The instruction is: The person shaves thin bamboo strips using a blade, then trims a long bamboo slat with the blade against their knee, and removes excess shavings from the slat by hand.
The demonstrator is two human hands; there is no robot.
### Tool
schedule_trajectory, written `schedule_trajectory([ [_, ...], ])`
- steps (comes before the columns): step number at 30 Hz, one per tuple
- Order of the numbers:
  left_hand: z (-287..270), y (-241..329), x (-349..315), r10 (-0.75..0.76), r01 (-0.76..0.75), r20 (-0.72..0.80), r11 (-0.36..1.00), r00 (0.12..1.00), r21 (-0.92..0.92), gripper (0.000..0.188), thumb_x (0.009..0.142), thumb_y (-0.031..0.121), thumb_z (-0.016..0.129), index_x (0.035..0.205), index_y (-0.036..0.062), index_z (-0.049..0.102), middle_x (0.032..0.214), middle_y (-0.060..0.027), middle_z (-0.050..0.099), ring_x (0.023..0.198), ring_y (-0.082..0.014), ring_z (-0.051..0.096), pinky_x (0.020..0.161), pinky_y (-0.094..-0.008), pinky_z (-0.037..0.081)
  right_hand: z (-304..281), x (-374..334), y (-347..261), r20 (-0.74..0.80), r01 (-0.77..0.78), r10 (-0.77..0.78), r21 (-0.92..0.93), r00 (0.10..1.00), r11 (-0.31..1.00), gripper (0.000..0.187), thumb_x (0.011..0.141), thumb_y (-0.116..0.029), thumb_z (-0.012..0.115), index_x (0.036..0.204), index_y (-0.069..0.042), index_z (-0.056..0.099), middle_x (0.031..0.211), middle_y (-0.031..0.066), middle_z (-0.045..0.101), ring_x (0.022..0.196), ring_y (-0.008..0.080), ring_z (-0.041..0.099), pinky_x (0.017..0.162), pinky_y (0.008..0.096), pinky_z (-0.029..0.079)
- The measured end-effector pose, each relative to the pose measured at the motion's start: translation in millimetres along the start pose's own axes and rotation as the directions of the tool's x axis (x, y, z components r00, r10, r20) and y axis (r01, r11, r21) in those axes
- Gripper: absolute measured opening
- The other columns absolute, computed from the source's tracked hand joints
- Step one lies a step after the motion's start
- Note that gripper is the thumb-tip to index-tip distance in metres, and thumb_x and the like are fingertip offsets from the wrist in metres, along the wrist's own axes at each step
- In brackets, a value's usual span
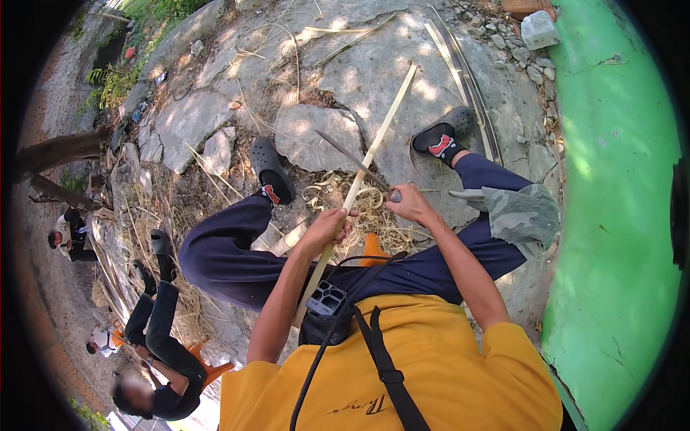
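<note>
A long pale bamboo strip (389, 118) runs slantwise from my lap toward the far ground. My left hand (329, 230) is closed round it just in front of my lap. My right hand (412, 204) grips the handle of a knife (339, 146), whose long narrow blade points to the far left. The blade crosses the strip a little beyond my left hand and seems to touch it. Curly shavings (370, 210) lie in a heap on the ground below both hands, between my feet. A patterned grey cloth (523, 215) is draped over my right knee.
More bamboo strips (460, 75) lie beyond my right foot. An orange stool (374, 249) shows between my legs. A green wall (611, 215) rises at the right, with rubble (528, 57) along its base. Another person (162, 352) sits at the lower left. The ground is cracked concrete (320, 133).
</note>
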State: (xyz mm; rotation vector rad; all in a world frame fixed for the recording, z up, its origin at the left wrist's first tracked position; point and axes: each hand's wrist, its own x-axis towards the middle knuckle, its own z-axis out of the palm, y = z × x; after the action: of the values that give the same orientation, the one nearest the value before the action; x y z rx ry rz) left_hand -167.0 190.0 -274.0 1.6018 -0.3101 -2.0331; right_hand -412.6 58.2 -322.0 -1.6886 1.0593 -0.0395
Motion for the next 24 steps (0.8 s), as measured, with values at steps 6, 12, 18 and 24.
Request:
schedule_trajectory([
  [6,19,-31,1,0.527,-0.205,-0.234,0.644,0.817,0.737,0.028,0.106,0.020,0.043,0.113,0.0007,0.062,0.080,-0.0211,0.067,0.067,-0.0351,0.067,0.061,-0.0460,0.051,-1,6,7,-0.093,-0.079,0.074,-0.050,0.993,0.996,0.042,0.075,-0.030,0.071,0.104,0.001,0.073,0.083,0.0231,0.072,0.082,0.0363,0.073,0.078,0.0432,0.056],
  [12,44,-18,-19,0.507,-0.136,-0.263,0.620,0.821,0.773,0.023,0.104,0.016,0.043,0.107,-0.0024,0.057,0.084,-0.0297,0.066,0.082,-0.0503,0.065,0.073,-0.0547,0.049,-6,11,10,-0.076,-0.238,0.234,-0.045,0.969,0.970,0.048,0.076,-0.032,0.070,0.110,0.001,0.074,0.090,0.0217,0.074,0.089,0.0385,0.072,0.082,0.0442,0.056],
  [18,41,-14,-26,0.519,-0.113,-0.268,0.590,0.812,0.799,0.017,0.102,0.013,0.044,0.106,-0.0018,0.053,0.076,-0.0331,0.064,0.077,-0.0534,0.065,0.070,-0.0616,0.048,10,8,-3,-0.149,-0.155,0.145,-0.056,0.978,0.986,0.045,0.075,-0.030,0.068,0.110,-0.003,0.075,0.089,0.0243,0.074,0.089,0.0399,0.072,0.083,0.0454,0.056],
  [24,43,-17,-23,0.576,-0.011,-0.216,0.364,0.789,0.931,0.012,0.094,0.003,0.048,0.103,-0.0024,0.044,0.074,-0.0340,0.064,0.073,-0.0538,0.065,0.064,-0.0614,0.052,1,17,0,-0.213,-0.165,0.128,-0.167,0.969,0.972,0.040,0.073,-0.025,0.066,0.104,-0.004,0.078,0.083,0.0236,0.073,0.084,0.0413,0.072,0.080,0.0487,0.057],
])
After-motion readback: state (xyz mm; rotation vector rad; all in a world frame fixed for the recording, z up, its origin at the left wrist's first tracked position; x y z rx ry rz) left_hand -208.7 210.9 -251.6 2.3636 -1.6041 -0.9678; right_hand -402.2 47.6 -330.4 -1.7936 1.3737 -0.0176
